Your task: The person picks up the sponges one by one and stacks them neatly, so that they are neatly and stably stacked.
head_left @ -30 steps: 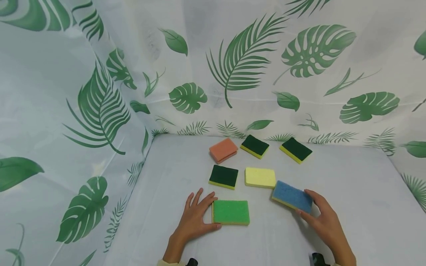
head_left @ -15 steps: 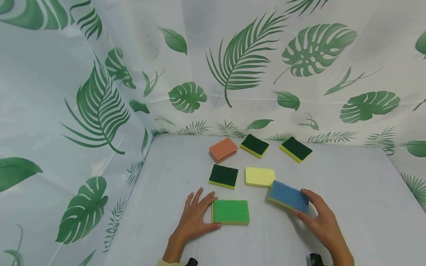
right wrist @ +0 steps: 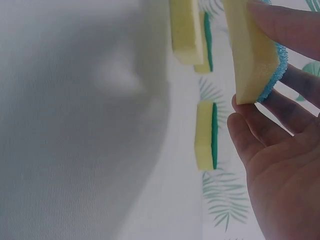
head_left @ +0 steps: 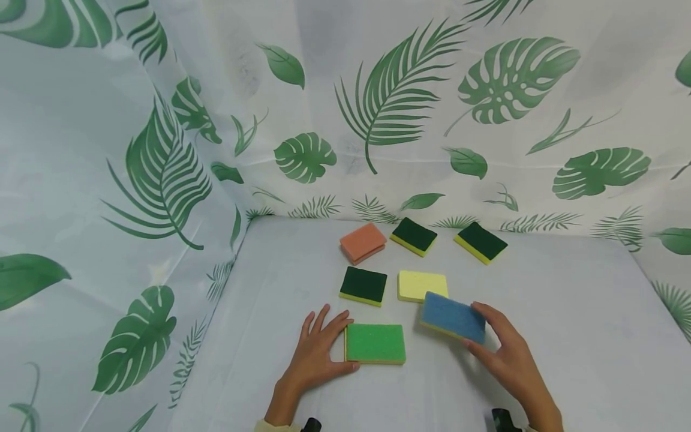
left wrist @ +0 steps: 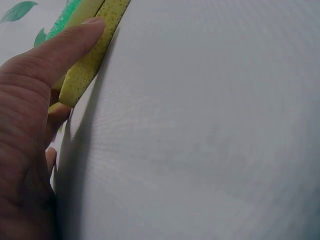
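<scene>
Head view: soft, even, slightly dim light, source out of frame. Curtain fairly crisp, mild glare spot low on its left. Blue sponge throws a soft shadow down-frame onto the table. Left wrist: grey, low contrast, dark shadow strip along the green sponge. Right wrist: big soft-edged shadow, pale glare patch inside, background slightly soft.

In the head view, the blue scouring sponge covers part of the yellow sponge's near edge. The left wrist view crops the green scouring sponge at its top; the right wrist view's right edge cuts off the right hand.
</scene>
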A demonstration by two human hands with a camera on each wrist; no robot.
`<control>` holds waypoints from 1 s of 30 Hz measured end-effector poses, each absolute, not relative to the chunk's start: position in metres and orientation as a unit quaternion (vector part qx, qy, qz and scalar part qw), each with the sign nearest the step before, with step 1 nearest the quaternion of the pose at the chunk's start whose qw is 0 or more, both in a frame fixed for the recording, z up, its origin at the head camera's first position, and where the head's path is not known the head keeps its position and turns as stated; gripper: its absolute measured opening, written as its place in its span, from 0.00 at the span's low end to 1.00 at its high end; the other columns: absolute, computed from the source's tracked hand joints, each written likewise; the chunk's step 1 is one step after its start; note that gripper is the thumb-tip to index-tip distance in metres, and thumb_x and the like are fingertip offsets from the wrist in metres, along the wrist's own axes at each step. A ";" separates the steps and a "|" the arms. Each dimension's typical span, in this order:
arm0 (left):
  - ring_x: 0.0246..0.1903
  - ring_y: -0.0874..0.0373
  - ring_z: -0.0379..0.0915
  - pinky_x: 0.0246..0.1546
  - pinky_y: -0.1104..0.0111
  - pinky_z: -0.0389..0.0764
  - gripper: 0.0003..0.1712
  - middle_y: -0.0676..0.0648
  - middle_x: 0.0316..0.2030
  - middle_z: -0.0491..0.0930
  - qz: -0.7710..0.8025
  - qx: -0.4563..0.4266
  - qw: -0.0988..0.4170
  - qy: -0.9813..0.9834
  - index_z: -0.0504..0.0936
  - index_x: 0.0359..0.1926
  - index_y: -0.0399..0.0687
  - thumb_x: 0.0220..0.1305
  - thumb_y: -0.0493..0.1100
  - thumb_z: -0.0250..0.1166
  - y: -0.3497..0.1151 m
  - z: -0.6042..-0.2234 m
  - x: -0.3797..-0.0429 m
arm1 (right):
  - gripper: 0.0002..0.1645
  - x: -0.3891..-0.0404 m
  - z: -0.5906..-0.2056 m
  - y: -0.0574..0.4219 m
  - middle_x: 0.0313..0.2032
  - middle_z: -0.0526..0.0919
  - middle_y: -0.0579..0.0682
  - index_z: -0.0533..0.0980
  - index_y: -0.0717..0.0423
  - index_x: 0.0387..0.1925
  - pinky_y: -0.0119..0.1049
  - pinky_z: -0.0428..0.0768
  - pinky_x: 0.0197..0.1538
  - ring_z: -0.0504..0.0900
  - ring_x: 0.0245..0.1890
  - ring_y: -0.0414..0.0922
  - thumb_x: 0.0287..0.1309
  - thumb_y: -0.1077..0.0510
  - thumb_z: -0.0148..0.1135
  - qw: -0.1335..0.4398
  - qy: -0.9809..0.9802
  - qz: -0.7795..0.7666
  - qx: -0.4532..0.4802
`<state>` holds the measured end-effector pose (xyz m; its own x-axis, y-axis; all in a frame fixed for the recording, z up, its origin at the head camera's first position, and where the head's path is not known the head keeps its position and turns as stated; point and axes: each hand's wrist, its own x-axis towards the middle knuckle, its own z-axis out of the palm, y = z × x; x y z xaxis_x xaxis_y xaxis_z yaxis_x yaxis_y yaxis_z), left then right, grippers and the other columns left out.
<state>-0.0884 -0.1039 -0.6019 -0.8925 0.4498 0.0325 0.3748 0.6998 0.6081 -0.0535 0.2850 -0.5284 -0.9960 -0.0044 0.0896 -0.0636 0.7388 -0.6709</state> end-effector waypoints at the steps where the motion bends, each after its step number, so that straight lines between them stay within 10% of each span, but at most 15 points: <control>1: 0.83 0.46 0.41 0.80 0.43 0.37 0.52 0.56 0.79 0.65 0.316 0.224 0.059 0.920 0.72 0.77 0.60 0.57 0.77 0.68 -0.104 -0.602 -0.088 | 0.48 -0.053 -0.529 0.283 0.72 0.70 0.67 0.67 0.60 0.76 0.75 0.72 0.63 0.68 0.71 0.71 0.58 0.62 0.81 0.042 -0.931 0.361 0.021; 16: 0.83 0.45 0.41 0.80 0.43 0.37 0.52 0.56 0.79 0.65 0.313 0.230 0.055 0.920 0.72 0.77 0.60 0.58 0.77 0.68 -0.104 -0.601 -0.089 | 0.47 -0.056 -0.531 0.261 0.72 0.73 0.60 0.70 0.56 0.75 0.54 0.73 0.71 0.72 0.70 0.64 0.57 0.60 0.83 0.052 -0.930 0.357 0.067; 22: 0.84 0.45 0.40 0.80 0.42 0.37 0.52 0.56 0.80 0.65 0.312 0.231 0.057 0.920 0.72 0.77 0.60 0.58 0.77 0.68 -0.105 -0.601 -0.089 | 0.46 -0.058 -0.533 0.253 0.72 0.74 0.58 0.71 0.54 0.75 0.14 0.57 0.68 0.73 0.71 0.62 0.57 0.60 0.83 0.056 -0.924 0.368 0.083; 27: 0.84 0.45 0.40 0.80 0.42 0.36 0.52 0.55 0.80 0.64 0.320 0.229 0.061 0.917 0.72 0.77 0.60 0.58 0.77 0.68 -0.105 -0.600 -0.089 | 0.45 -0.057 -0.535 0.243 0.73 0.73 0.56 0.72 0.51 0.75 0.13 0.54 0.66 0.72 0.72 0.60 0.58 0.59 0.82 0.047 -0.920 0.377 0.095; 30: 0.83 0.45 0.40 0.80 0.41 0.37 0.52 0.55 0.80 0.65 0.322 0.230 0.061 0.916 0.72 0.77 0.59 0.58 0.77 0.68 -0.106 -0.600 -0.089 | 0.45 -0.057 -0.535 0.235 0.73 0.74 0.54 0.72 0.49 0.75 0.32 0.67 0.73 0.72 0.73 0.59 0.59 0.57 0.82 0.034 -0.922 0.373 0.098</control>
<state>-0.0885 -0.1056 -0.6001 -0.8870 0.4604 0.0365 0.3820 0.6870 0.6181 -0.0571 0.2351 -0.5354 -0.9786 -0.1545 0.1363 -0.2058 0.7028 -0.6810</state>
